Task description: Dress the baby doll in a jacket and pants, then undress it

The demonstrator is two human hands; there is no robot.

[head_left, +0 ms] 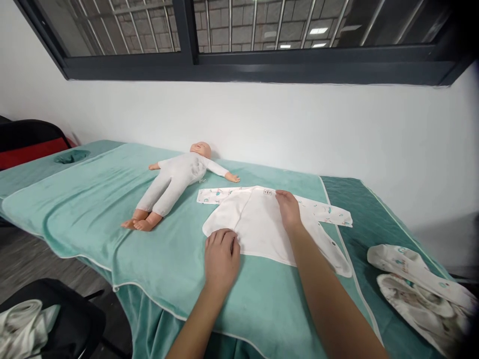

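Note:
A small white shirt (258, 227) with patterned sleeves lies spread open on the green cloth. My left hand (222, 252) rests at its lower left edge, fingers curled down on the fabric; whether they pinch it is hidden. Near the neckline, beside a small printed label, my right hand (289, 207) touches the shirt with its fingers together, and their tips are partly hidden by the hand. A baby doll (179, 174) in a white suit lies on its back to the left of the shirt, arms spread and feet toward the near left.
The green cloth (86, 199) covers the bed. Folded patterned clothes (422, 294) lie at the right. A black chair (75, 319) with a whitish cloth (22, 324) stands at the lower left. Behind are a white wall and a barred window.

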